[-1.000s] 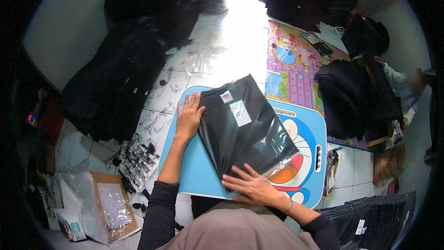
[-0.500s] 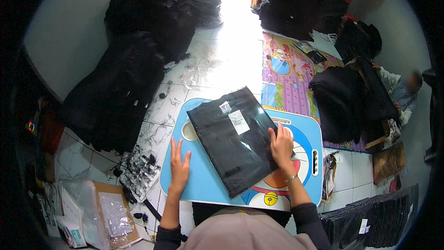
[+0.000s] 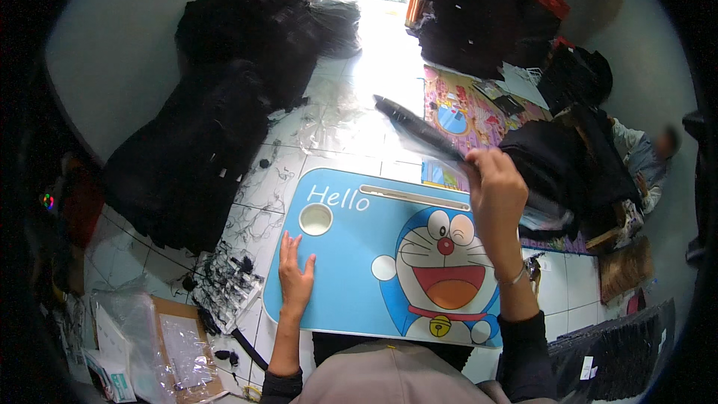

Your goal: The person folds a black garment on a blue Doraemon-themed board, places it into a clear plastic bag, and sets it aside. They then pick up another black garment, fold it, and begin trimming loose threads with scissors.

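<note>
A low light-blue folding table (image 3: pixel 348 277) with a cartoon cat printed on it stands before me. On its left part lies my left hand (image 3: pixel 296 278), fingers stretched out and holding nothing. My right hand (image 3: pixel 499 198) is raised above the table's right side, its fingers closed on the edge of a flat black garment in a clear plastic bag (image 3: pixel 422 133). This packed garment is tilted nearly edge-on and smeared by motion, past the far edge of the table.
Heaps of black garments (image 3: pixel 187 150) lie at the left, and more (image 3: pixel 479 15) at the far right. A row of packed garments (image 3: pixel 609 359) stands lower right. Plastic bags and cardboard (image 3: pixel 176 344) sit lower left. Another person (image 3: pixel 647 157) sits at the right.
The packed garment has left the tabletop; my right hand has lifted it up and away, uncovering the printed table. My left hand has stayed at the table's left, slightly lower.
</note>
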### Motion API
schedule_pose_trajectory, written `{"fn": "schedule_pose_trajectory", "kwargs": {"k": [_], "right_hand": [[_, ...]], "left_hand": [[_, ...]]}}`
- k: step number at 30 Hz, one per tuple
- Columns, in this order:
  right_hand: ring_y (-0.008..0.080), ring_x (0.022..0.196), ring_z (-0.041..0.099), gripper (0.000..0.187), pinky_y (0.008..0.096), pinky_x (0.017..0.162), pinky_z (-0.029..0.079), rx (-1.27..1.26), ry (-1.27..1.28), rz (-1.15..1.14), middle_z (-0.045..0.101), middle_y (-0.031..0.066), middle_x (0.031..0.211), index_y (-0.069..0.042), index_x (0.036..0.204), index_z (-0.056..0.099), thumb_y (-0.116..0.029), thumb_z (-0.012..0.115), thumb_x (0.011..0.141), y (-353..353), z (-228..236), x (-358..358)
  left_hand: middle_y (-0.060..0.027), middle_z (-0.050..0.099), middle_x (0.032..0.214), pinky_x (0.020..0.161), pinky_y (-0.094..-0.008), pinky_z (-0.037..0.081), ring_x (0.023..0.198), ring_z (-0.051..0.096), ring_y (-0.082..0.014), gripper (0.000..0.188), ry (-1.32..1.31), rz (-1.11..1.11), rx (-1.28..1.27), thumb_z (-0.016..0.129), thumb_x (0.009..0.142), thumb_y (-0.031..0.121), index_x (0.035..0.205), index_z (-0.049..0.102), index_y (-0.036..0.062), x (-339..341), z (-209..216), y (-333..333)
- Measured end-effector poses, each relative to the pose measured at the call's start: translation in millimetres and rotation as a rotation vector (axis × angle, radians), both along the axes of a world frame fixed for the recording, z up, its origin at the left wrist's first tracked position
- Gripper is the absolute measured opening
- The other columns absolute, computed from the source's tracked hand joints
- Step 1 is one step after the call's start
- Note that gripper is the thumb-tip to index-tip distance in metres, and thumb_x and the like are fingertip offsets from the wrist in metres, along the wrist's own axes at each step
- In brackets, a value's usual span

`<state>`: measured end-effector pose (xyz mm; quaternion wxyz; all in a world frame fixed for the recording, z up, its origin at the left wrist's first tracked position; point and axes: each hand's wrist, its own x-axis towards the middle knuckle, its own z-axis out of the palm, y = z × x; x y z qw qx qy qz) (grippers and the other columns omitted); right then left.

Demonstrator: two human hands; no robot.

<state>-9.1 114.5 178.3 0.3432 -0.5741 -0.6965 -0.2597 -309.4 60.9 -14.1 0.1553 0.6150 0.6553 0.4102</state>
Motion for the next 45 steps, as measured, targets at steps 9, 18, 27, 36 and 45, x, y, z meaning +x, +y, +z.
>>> {"fn": "schedule_pose_trajectory", "kwargs": {"k": [9, 18, 27, 36, 45], "right_hand": [[0.031, 0.095, 0.064, 0.044, 0.0409, 0.081, 0.051, -0.695, 0.115, 0.165, 0.066, 0.0134, 0.105, -0.007, 0.119, 0.055, -0.029, 0.067, 0.083, -93.4, -110.8, 19.7], [0.0413, 0.115, 0.055, 0.065, 0.0475, 0.088, 0.049, -1.471, -0.132, -0.253, 0.048, 0.0275, 0.134, -0.006, 0.139, 0.043, -0.05, 0.052, 0.091, -71.7, -109.0, 37.6], [0.0363, 0.138, 0.031, 0.051, 0.0699, 0.107, 0.012, -0.747, -0.282, 0.34, 0.039, 0.0052, 0.148, -0.031, 0.143, 0.041, -0.052, 0.038, 0.096, 21.9, -161.0, -68.5], [0.0435, 0.141, 0.02, 0.076, 0.0764, 0.101, 0.011, -0.877, 0.056, -0.175, 0.031, 0.018, 0.151, -0.012, 0.145, 0.037, -0.065, 0.038, 0.091, 43.4, -168.0, -32.4], [0.0374, 0.145, 0.011, 0.122, 0.0729, 0.104, 0.013, -1.286, -0.26, 0.537, 0.01, 0.0126, 0.159, -0.01, 0.151, 0.015, -0.076, 0.064, 0.061, -71.2, -133.2, 72.3]], "left_hand": [[-0.016, 0.058, 0.121, 0.091, -0.0415, 0.048, 0.11, 0.057, -0.0322, 0.032, 0.079, -0.183, 0.298, 0.065, 0.083, 0.0, 0.114, 0.062, 0.0051, 19.0, 7.9, -39.4], [-0.001, 0.052, 0.138, 0.114, -0.0413, 0.03, 0.129, 0.047, -0.0172, 0.038, 0.382, -0.895, 0.443, 0.06, 0.09, 0.02, 0.128, 0.058, 0.0233, 88.6, -21.5, -107.0], [0.001, 0.048, 0.142, 0.116, -0.0422, 0.024, 0.133, 0.042, -0.0181, 0.051, 0.404, -0.998, 0.421, 0.057, 0.089, 0.027, 0.14, 0.046, 0.0258, 92.9, -20.7, -111.9], [-0.0072, 0.058, 0.129, 0.111, -0.0382, 0.037, 0.121, 0.055, -0.0189, 0.038, 0.375, -1.11, 0.466, 0.052, 0.091, 0.012, 0.128, 0.055, 0.0071, 102.8, -14.3, -104.7], [-0.0039, 0.06, 0.128, 0.116, -0.047, 0.022, 0.123, 0.054, -0.0191, 0.035, 0.693, -0.683, 0.357, 0.056, 0.086, 0.013, 0.119, 0.064, 0.0149, -18.4, -5.7, -84.7]]}}
